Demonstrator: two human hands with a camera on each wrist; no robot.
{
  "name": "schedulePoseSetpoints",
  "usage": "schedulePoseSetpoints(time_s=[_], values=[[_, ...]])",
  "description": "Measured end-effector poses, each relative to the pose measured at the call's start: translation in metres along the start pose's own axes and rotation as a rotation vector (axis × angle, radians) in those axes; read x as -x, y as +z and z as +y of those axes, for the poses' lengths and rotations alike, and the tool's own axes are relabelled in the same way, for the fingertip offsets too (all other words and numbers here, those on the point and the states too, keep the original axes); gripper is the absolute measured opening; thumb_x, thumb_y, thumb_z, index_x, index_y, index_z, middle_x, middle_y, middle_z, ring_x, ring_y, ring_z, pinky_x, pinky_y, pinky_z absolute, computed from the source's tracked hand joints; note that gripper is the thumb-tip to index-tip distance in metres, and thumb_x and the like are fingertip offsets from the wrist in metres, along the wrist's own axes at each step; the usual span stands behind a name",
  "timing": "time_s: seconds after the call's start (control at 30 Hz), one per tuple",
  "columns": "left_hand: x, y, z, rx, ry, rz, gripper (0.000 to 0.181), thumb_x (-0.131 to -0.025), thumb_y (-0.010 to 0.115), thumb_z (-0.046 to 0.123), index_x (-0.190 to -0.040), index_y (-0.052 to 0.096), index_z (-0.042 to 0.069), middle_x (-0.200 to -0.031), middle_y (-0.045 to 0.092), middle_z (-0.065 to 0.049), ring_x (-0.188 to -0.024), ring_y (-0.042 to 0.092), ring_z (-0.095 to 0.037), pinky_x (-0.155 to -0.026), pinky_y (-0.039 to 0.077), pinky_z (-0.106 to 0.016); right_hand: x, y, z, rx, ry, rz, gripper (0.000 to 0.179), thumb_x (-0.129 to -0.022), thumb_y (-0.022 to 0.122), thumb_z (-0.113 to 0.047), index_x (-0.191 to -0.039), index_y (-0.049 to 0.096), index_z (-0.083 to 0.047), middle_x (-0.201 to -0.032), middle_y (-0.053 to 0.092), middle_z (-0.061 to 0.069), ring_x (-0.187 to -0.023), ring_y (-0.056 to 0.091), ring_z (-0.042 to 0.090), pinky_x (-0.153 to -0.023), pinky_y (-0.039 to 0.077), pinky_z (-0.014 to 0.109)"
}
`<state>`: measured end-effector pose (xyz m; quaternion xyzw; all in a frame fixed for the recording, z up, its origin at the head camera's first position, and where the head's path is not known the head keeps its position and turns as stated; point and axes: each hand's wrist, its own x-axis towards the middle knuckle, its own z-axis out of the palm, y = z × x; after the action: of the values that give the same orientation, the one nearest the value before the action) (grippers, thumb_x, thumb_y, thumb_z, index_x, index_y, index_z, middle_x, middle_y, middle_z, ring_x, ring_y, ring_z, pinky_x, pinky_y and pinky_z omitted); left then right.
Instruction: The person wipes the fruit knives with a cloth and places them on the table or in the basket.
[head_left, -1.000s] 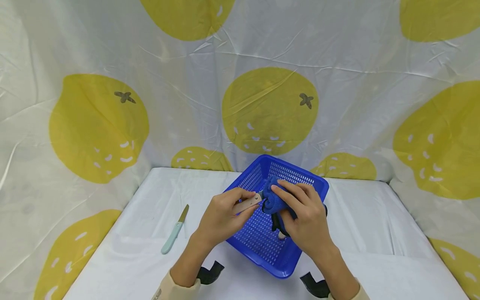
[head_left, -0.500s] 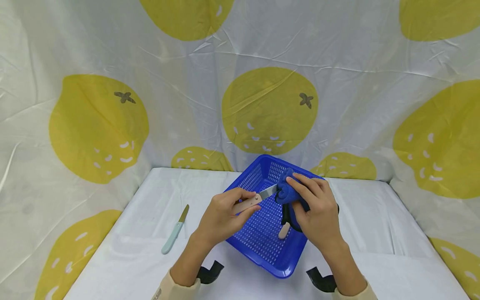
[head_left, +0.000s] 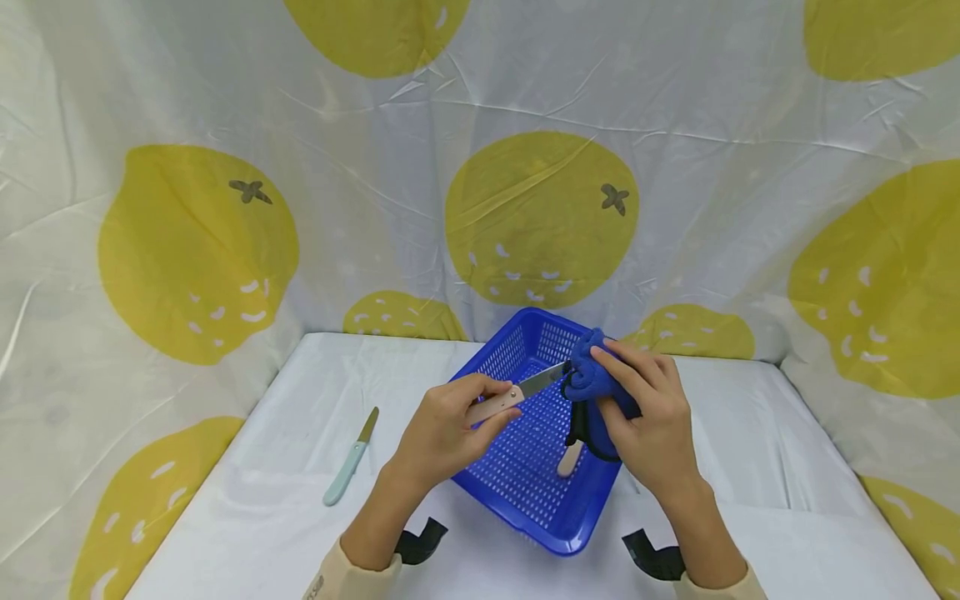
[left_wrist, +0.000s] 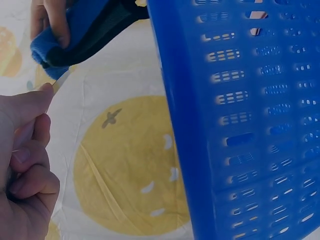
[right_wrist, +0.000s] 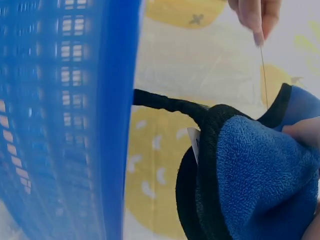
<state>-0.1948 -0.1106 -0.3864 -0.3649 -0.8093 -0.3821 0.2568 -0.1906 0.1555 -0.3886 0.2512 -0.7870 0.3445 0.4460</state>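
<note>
My left hand pinches a knife by its pale pink handle, above the blue basket. The bare blade points up and to the right, its tip end meeting a blue terry cloth with black edging. My right hand grips that bunched cloth over the basket's right side. In the right wrist view the cloth hangs in folds, with a black loop and a small white tag, and the blade shows as a thin line edge-on.
A pale handle lies inside the basket, its other end hidden under the cloth. Left of the basket, a knife with a mint-green handle rests on the white tablecloth. A lemon-patterned curtain stands behind.
My right hand has drawn the cloth to the right and slightly up along the blade, so most of the blade now shows. The pale handle in the basket has come into view. My left hand stays put.
</note>
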Motion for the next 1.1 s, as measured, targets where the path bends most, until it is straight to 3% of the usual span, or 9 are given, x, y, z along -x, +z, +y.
schedulePoseSetpoints(time_s=[0.2, 0.4, 0.63, 1.1], values=[[0.0, 0.001, -0.001, -0.014, 0.012, -0.001, 0.029, -0.085, 0.085, 0.013, -0.109, 0.072, 0.004, -0.106, 0.078, -0.008, -0.086, 0.076, -0.016, -0.072, 0.06, -0.017, 0.003, 0.01, -0.017, -0.018, -0.079, -0.059, 0.047, -0.083, 0.072, 0.002, -0.127, 0.075, -0.015, -0.135, 0.069, 0.008, -0.118, 0.056, 0.036, -0.11, 0.04, 0.021], [-0.001, 0.001, -0.002, -0.023, 0.033, 0.012, 0.028, -0.085, 0.085, 0.012, -0.108, 0.071, 0.004, -0.106, 0.078, -0.008, -0.085, 0.076, -0.016, -0.071, 0.06, -0.018, 0.006, 0.019, -0.028, -0.01, -0.135, -0.091, 0.046, -0.083, 0.071, 0.001, -0.126, 0.075, -0.016, -0.133, 0.071, 0.007, -0.112, 0.057, 0.035, -0.099, 0.044, 0.036], [0.0, 0.002, -0.003, -0.022, 0.048, 0.02, 0.027, -0.085, 0.085, 0.009, -0.107, 0.071, 0.004, -0.105, 0.078, -0.007, -0.089, 0.077, -0.016, -0.076, 0.061, -0.02, 0.008, 0.024, -0.035, -0.02, -0.177, -0.106, 0.049, -0.081, 0.07, 0.002, -0.126, 0.076, -0.016, -0.129, 0.073, 0.006, -0.11, 0.059, 0.034, -0.101, 0.044, 0.035], [-0.001, 0.001, -0.001, -0.046, 0.103, 0.036, 0.024, -0.085, 0.084, 0.008, -0.104, 0.071, 0.004, -0.101, 0.078, -0.007, -0.087, 0.077, -0.016, -0.075, 0.061, -0.018, 0.009, 0.025, -0.032, 0.005, -0.138, -0.098, 0.047, -0.083, 0.073, -0.002, -0.128, 0.074, -0.016, -0.132, 0.071, 0.007, -0.11, 0.059, 0.034, -0.098, 0.049, 0.036]])
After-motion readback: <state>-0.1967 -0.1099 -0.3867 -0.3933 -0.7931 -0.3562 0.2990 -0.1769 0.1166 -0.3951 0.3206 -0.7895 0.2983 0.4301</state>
